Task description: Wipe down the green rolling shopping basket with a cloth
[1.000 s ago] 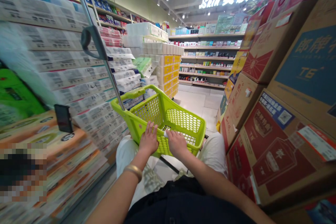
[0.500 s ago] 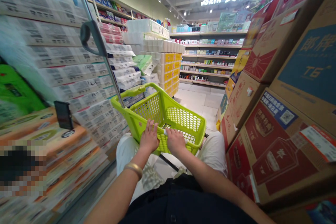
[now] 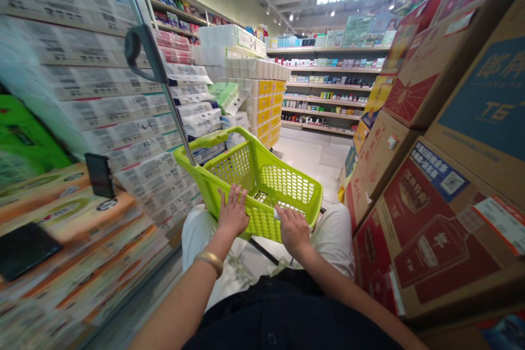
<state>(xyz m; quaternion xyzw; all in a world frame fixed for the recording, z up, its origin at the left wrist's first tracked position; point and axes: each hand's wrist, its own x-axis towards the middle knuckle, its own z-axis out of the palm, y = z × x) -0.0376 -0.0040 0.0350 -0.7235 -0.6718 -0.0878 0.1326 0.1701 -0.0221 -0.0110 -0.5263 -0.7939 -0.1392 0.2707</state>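
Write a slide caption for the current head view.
Left hand rests on a green basket; right hand holds a white item at its rim.

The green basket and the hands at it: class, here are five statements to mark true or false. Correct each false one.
1. The left hand touches the near side of the green basket. True.
2. The gold-coloured bracelet is on the right wrist. False: it is on the left wrist.
3. The right hand holds a small white item. True; what the item is cannot be told.
4. The printed cardboard boxes are stacked along the picture's left side. False: they are stacked along its right side.
5. A dark, phone-like device stands propped up on the orange packs. True.
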